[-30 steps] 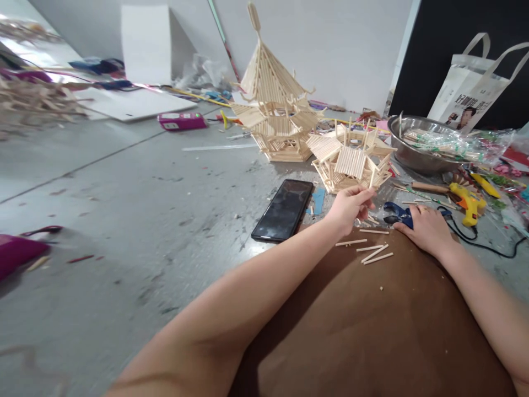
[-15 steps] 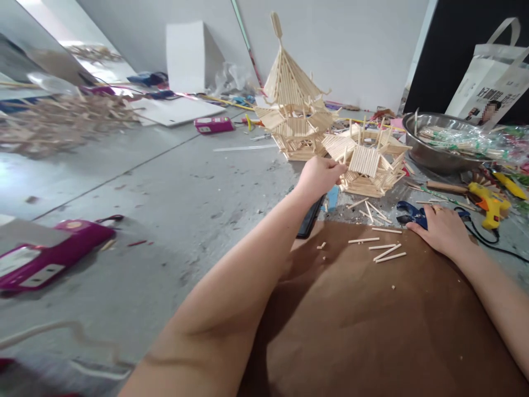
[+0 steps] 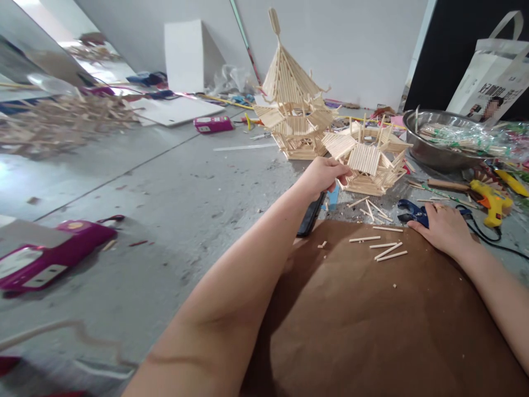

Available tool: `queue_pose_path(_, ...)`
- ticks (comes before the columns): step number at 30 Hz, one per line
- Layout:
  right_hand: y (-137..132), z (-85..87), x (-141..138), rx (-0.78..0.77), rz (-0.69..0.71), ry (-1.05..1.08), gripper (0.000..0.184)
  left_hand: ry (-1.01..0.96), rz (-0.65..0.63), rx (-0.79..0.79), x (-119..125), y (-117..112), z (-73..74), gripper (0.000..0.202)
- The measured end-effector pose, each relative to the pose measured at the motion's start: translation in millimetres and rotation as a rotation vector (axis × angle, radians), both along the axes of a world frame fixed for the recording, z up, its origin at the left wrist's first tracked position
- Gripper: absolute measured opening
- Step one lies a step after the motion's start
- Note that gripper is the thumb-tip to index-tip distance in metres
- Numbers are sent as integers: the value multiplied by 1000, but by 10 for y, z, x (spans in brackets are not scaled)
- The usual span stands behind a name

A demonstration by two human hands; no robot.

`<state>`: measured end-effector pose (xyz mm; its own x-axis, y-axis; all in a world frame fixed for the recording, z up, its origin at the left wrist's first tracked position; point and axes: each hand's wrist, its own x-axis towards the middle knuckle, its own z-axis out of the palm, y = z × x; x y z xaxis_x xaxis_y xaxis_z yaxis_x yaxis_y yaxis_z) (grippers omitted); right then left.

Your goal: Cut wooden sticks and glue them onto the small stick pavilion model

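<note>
My left hand (image 3: 328,173) reaches to the lower left of a small, roofless pagoda model (image 3: 366,160) built of thin wooden sticks. Its fingers are pinched together at the roof panel's edge; whatever lies between them is too small to make out. My right hand (image 3: 445,227) rests over blue nippers (image 3: 413,213), fingers curled on the handles, with the jaws pointing left. Several short cut sticks (image 3: 390,252) lie on brown paper (image 3: 351,325) between my arms, and more are scattered below the model. A taller pagoda (image 3: 295,99) with a pointed roof stands behind.
A dark phone (image 3: 309,218) lies beneath my left wrist. To the right are a yellow glue gun (image 3: 491,203) with its cord and a steel bowl (image 3: 438,157) of packaged sticks. Purple boxes (image 3: 53,253) and a stick pile (image 3: 61,124) are on the left floor.
My left hand has shifted slightly right along the small model's edge. My right hand stays over the nippers, and the models stand as before.
</note>
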<state>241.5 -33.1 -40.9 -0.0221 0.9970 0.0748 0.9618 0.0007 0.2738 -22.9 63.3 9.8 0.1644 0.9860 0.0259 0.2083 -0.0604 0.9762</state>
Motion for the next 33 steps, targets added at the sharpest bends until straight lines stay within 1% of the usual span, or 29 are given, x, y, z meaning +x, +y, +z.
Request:
queue_pose_path(4,6,-2,4,-10,-3,3,65,-41,-14,-24,-3,38,-47,17)
queue_pose_path(7,14,-7,20,-13,4,8,66,-1,-36,-28,-37,48,-24,19)
queue_pose_path(9,19,-9,40,-14,1,18,67,46,-69,-40,-93,31,55,17)
queue_pose_path(11,24,-5,69,-17,-10,40,69,91,-114,-46,-162,-15,180,16)
queue_pose_path(13,27,9,98,0,-17,81,70,117,-128,-49,-203,-90,313,16)
queue_pose_path(15,26,41,116,58,-12,158,67,92,-130,-41,-177,-181,404,14)
queue_pose_path(17,14,94,111,135,-2,266,59,27,-93,-26,-76,-264,417,12)
queue_pose_path(19,-11,162,79,196,22,381,51,15,-150,26,74,-318,349,10)
queue_pose_path(22,-66,256,2,258,94,527,42,80,-344,223,294,-345,165,7)
queue_pose_path(23,-85,278,-27,273,121,590,41,106,-387,295,351,-347,102,6)
queue_pose_path(25,-124,305,-82,297,160,756,36,148,-447,367,434,-360,-4,7)
queue_pose_path(27,-159,318,-134,310,181,938,30,192,-506,373,487,-391,-76,9)
queue_pose_path(29,-191,332,-182,305,204,1057,25,233,-556,360,521,-433,-122,10)
queue_pose_path(31,-222,351,-224,285,248,1082,22,265,-590,357,545,-474,-152,9)
queue_pose_path(33,-248,373,-258,270,269,1046,19,295,-613,368,562,-503,-175,9)
